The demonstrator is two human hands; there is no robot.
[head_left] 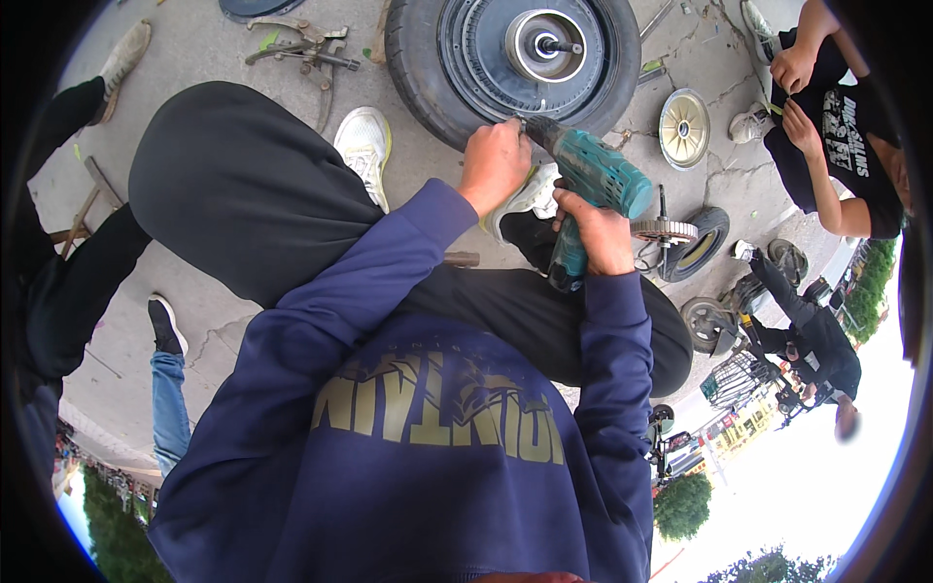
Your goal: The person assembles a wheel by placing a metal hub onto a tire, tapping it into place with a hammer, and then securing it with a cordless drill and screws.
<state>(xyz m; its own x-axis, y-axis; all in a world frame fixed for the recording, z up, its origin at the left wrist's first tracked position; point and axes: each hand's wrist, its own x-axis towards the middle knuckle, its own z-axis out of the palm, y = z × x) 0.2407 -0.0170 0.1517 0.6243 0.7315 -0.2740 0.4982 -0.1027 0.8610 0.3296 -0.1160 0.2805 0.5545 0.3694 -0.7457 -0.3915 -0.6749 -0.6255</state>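
Note:
A teal and black cordless power driver [604, 175] is gripped by its handle in my right hand [598, 233]. Its dark nose points up and left, toward the near edge of a wheel with a black tyre [413, 73]. The wheel lies flat on the ground, its hub and threaded axle [559, 47] facing up. Beside the driver's nose, my left hand [494, 167] is closed in a pinch at the wheel's near edge. What those fingers hold, if anything, is too small to make out.
A metal puller [316, 56] lies left of the wheel, and a round metal cover [684, 128] to its right. A toothed ring on a shaft [665, 230] and a small tyre [702, 245] sit farther right. People are on both sides; one [846, 146] crouches at upper right.

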